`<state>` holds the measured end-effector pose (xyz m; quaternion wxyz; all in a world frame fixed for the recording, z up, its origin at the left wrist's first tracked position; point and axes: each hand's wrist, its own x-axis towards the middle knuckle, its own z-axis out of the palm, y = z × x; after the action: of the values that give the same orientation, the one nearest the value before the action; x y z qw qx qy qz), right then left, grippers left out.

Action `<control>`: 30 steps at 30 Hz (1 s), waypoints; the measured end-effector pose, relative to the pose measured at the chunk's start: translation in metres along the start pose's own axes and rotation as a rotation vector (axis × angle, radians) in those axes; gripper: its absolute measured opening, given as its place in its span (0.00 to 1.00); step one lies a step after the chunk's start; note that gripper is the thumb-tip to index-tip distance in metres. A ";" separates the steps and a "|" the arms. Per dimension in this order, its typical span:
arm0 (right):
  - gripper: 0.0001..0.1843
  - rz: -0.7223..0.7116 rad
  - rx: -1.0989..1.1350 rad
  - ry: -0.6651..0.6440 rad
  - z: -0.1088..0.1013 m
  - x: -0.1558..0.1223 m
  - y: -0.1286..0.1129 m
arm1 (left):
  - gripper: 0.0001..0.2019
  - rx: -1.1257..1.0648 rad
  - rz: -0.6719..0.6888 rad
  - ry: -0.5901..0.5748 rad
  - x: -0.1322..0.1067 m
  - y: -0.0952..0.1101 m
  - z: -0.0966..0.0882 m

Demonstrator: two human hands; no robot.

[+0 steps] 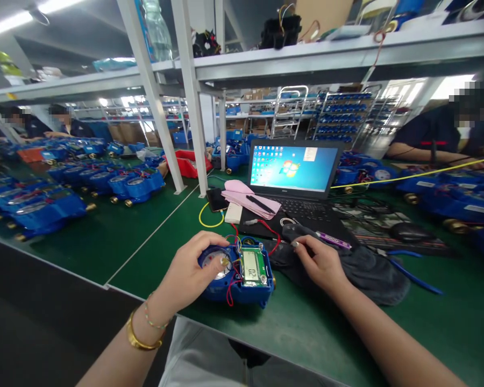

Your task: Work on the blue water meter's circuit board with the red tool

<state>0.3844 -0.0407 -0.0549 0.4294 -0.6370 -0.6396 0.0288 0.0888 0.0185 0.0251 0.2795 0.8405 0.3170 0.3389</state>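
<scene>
**Hands on blue meter at bench edge**

Head view: left hand [191, 269] grips the blue water meter [237, 274] on the green table [116, 242], fingers curled over its dial. Right hand [320, 260] pinches a thin wire [272, 236] just beside the meter, resting on dark cloth [371, 271]. Laptop [292, 172] behind.

Left hand [191, 269] on blue water meter [237, 274], right hand [320, 260] beside.

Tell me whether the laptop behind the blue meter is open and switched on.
Open and on. The laptop has its lid raised, and its screen glows with a blue desktop and rows of icons behind the blue meter.
</scene>
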 end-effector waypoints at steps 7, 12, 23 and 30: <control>0.43 -0.170 0.318 -0.327 -0.005 -0.006 -0.059 | 0.08 0.106 -0.079 0.073 0.016 0.005 0.007; 0.42 -0.083 0.321 -0.341 0.006 -0.010 -0.073 | 0.12 0.175 -0.111 0.019 0.034 -0.007 0.004; 0.39 -0.068 0.346 -0.336 0.007 -0.012 -0.071 | 0.10 0.175 -0.183 -0.123 0.046 -0.012 0.001; 0.38 -0.111 0.323 -0.300 0.010 -0.014 -0.069 | 0.06 0.193 -0.187 -0.105 0.047 -0.008 -0.002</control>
<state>0.3215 -0.0604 -0.0279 0.4267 -0.5124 -0.7174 0.2017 0.1114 0.0579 0.0395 0.2438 0.8469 0.4100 0.2350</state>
